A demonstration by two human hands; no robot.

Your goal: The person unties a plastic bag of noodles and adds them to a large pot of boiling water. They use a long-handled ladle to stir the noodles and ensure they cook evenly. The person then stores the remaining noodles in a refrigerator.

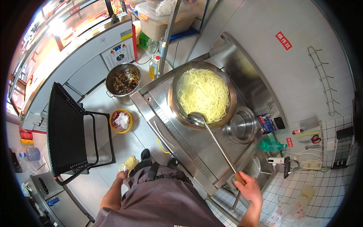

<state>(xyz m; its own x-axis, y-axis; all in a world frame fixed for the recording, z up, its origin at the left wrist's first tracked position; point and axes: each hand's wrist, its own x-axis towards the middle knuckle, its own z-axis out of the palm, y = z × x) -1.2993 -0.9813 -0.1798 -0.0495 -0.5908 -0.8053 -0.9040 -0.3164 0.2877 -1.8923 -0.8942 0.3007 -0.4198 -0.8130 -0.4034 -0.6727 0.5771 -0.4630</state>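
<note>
My right hand grips the wooden handle end of a long metal ladle. The ladle's bowl rests at the near rim of a large wok, against pale yellow noodles that fill it. Faint steam seems to hang over the noodles' left side. Down at my left side, my left hand holds a bunched plastic bag with something yellowish in it; the contents cannot be made out. Beside the wok, a round metal pot stands on the stainless steel stove.
On the floor to the left are a steel stockpot of dark brown food, a yellow bucket and a black chair. An oil bottle stands behind the stove's corner. A sink adjoins the stove at right, below a wall-mounted hook rack.
</note>
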